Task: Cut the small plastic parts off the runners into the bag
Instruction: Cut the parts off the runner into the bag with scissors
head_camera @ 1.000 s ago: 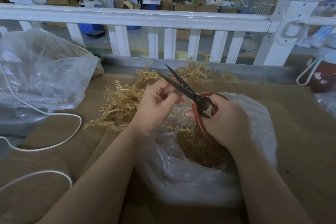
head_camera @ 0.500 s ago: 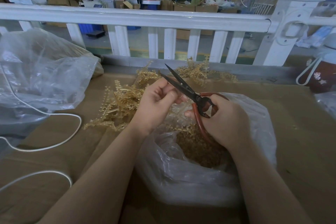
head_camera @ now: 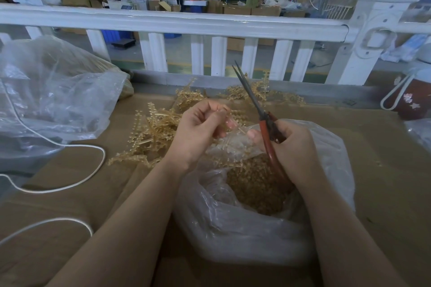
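Note:
My left hand (head_camera: 200, 128) pinches a thin amber runner (head_camera: 233, 121) just above the mouth of a clear plastic bag (head_camera: 256, 228). The bag holds a heap of small amber cut parts (head_camera: 256, 184). My right hand (head_camera: 293, 147) grips red-handled scissors (head_camera: 261, 109); their blades are nearly together and point up and away, to the right of the runner and clear of it. A pile of amber runners (head_camera: 158, 133) lies on the cardboard behind my left hand.
Brown cardboard (head_camera: 384, 170) covers the worktop. A large clear bag (head_camera: 53, 91) and a white cord (head_camera: 70, 147) lie at left. A white railing (head_camera: 210, 23) runs along the far edge. A red jug with a white handle (head_camera: 412, 98) stands far right.
The scissors have swung from pointing left across the runner to pointing up and away, blades closing. My left hand shifted slightly, still holding the runner.

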A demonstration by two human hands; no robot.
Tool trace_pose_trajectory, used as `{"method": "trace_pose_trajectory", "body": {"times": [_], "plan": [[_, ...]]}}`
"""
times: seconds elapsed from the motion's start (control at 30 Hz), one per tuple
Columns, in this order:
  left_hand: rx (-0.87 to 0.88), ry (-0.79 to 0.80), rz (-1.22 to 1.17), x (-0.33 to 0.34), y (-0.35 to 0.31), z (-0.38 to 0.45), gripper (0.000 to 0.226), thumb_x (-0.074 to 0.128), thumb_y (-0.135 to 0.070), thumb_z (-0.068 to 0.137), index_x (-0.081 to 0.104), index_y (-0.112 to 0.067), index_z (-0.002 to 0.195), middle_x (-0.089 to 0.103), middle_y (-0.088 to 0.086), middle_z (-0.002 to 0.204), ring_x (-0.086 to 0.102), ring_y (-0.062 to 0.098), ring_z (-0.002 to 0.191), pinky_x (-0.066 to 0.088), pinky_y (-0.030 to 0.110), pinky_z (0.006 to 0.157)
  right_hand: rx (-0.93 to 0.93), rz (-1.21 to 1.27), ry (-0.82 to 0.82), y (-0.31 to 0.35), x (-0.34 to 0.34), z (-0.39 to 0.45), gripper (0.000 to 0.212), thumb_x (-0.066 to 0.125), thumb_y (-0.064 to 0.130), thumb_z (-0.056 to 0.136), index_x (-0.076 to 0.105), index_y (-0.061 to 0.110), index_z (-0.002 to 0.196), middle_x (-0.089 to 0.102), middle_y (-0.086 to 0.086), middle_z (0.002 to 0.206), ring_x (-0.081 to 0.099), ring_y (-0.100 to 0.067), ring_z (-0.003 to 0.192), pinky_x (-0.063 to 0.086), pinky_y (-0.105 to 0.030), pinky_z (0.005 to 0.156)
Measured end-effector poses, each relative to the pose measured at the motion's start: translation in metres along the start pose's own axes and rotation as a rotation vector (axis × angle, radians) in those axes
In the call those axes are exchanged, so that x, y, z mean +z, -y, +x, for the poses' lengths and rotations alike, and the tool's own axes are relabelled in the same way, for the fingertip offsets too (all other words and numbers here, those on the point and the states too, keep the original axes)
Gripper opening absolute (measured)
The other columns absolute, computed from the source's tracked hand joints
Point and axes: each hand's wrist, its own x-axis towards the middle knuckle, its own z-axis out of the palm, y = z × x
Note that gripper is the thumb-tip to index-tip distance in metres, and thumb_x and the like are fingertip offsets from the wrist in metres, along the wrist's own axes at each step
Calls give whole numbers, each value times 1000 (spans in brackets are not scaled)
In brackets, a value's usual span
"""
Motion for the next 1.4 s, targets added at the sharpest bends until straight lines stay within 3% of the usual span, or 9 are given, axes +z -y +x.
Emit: {"method": "trace_pose_trajectory", "body": {"times": [0.13,0.5,0.67,0.83,0.9,1.0,1.23,1.33,1.4], "plan": [[-7,11,-4,2,-1,1,14,54,-8,101,66,-12,95,72,7,79,55,13,58,47,21,59,40,54,58,-5,2,3,15,84,35,77,69,37,76,69,28,74,65,7,74,46,-4,58],[-39,75,-5,5,4,1,12,64,-20,93,68,-13,102,75,1,78,61,11,63,52,21,64,127,128,188,2,1,4,16,82,17,80,71,29,78,73,13,76,69,-2,69,49,-8,58],[-175,34,-107,1,4,3,47,71,-38,81,62,-12,119,76,8,102,69,17,86,55,30,75,182,326,102,4,-4,4,8,74,13,87,74,16,80,75,2,73,71,-9,68,53,-12,64],[-353,140,-136,-1,4,4,58,86,-37,69,62,-10,115,76,7,102,72,20,91,55,34,84,192,594,58,1,-11,5,16,67,8,91,65,-7,97,60,9,51,56,0,46,42,-9,47],[-403,226,-112,1,5,2,48,85,-29,68,68,-12,110,74,11,109,70,27,101,54,40,89,191,682,59,2,-11,5,25,68,9,89,62,-11,104,60,7,52,55,-1,44,43,-11,45],[-405,302,-138,4,5,1,25,84,-17,67,77,-18,91,74,8,101,69,23,95,53,39,87,206,723,41,7,-9,4,26,69,9,88,62,-11,103,66,2,62,56,-1,44,44,-12,43],[-228,336,-154,7,4,0,6,78,-17,77,78,-21,74,69,-8,71,61,3,64,47,15,66,201,592,42,4,-7,4,31,72,27,83,67,-2,94,49,8,47,39,-7,40,32,-23,42],[-183,257,-64,5,4,1,6,78,-17,80,75,-18,75,65,1,71,53,15,65,44,24,70,171,587,59,6,-6,3,29,71,26,86,68,-2,90,58,9,51,50,-1,43,40,-12,47],[-152,240,12,6,5,1,8,76,-15,84,73,-8,82,67,11,79,56,23,72,44,31,75,186,587,74,8,-7,3,36,76,34,73,70,3,90,61,11,53,52,0,44,41,-10,47]]}}
